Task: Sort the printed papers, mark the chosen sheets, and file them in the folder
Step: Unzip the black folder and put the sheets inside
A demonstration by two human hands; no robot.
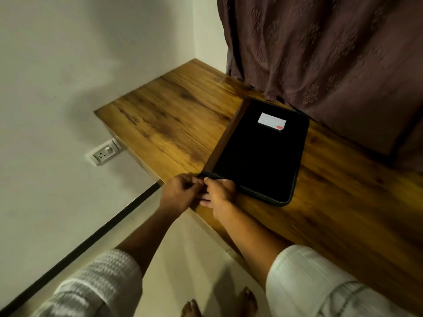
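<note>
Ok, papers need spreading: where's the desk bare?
Widest bare wood: left of the folder, out to the desk edge and wall. Another patch: right of it, in front of the curtain. Crowded: folder's near corner, where left hand and right hand meet.

Dim warm light, soft shadow on the wall (68, 94), slight blur, warped wide-angle edges.

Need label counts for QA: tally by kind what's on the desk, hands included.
Black folder: 1
White label on it: 1
Hands at the folder's near corner: 2 (left hand, right hand)
Curtain draping onto the desk's far edge: 1
Total: 5
</note>
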